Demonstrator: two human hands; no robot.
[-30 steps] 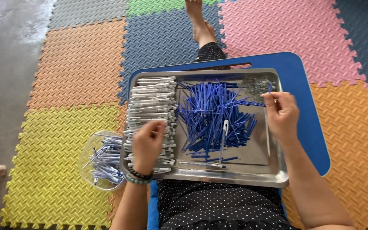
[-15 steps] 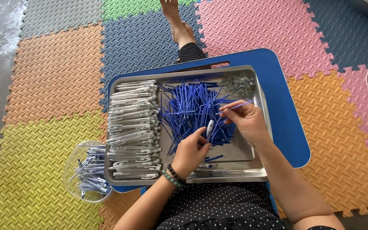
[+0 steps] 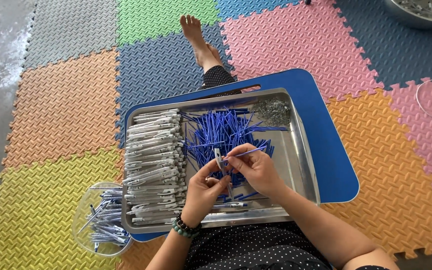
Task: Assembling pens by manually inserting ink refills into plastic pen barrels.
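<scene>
step: you're mid-assembly, over the steel tray (image 3: 303, 150) | left hand (image 3: 203, 190) pinched shut on a grey-white plastic pen barrel (image 3: 219, 159) | right hand (image 3: 256, 167) pinching a thin blue refill (image 3: 246, 151) | next: I'd say line the tip up with the barrel mouth, slide straight

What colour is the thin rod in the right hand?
Blue: the thin rod, pinched by the right hand, shows best in the head view.

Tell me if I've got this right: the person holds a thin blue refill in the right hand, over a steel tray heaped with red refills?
Not quite. The head view shows the heap of refills in the steel tray is blue, not red. The right hand does hold a thin blue refill.
</scene>
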